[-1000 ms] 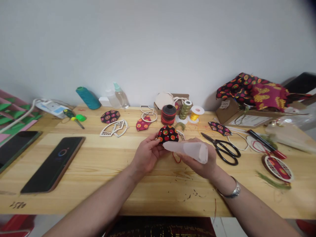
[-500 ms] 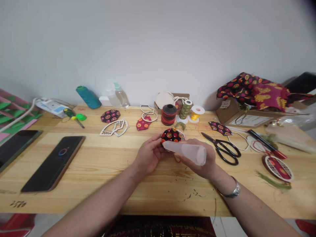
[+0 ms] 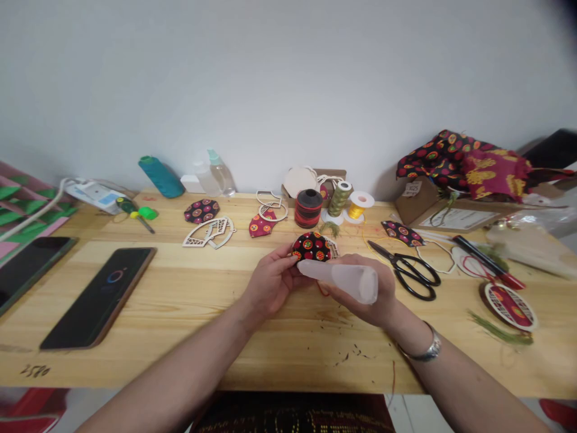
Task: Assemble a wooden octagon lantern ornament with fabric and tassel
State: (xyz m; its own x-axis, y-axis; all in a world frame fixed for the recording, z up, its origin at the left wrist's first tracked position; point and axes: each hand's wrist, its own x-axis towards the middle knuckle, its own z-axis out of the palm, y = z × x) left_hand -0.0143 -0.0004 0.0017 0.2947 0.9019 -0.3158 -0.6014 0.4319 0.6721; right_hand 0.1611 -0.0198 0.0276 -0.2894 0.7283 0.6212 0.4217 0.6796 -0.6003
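Note:
My left hand (image 3: pixel 273 279) pinches the left edge of a round ornament (image 3: pixel 312 245) faced with black, red-flowered fabric; a pale cut-out frame shows at its right side. My right hand (image 3: pixel 367 288) is closed round a translucent squeeze bottle (image 3: pixel 338 278). The bottle lies tilted, its narrow tip pointing left at the ornament's lower edge, close to my left thumb. Whether the tip touches the fabric I cannot tell. A bit of red cord hangs below the ornament, and my right fingertips are partly hidden behind the bottle.
Black-handled scissors (image 3: pixel 412 270) lie right of my hands. Behind stand a red-black spool (image 3: pixel 308 208), a green spool (image 3: pixel 339 199) and a yellow spool (image 3: pixel 358 207). Fan-shaped wooden cut-outs (image 3: pixel 210 233) lie back left, a phone (image 3: pixel 99 297) at left, a finished-looking oval ornament (image 3: pixel 509 307) at right.
The ornament has shifted and tipped slightly, so a bit more of its fabric face shows above the bottle. Both hands keep their hold, and the bottle has barely moved.

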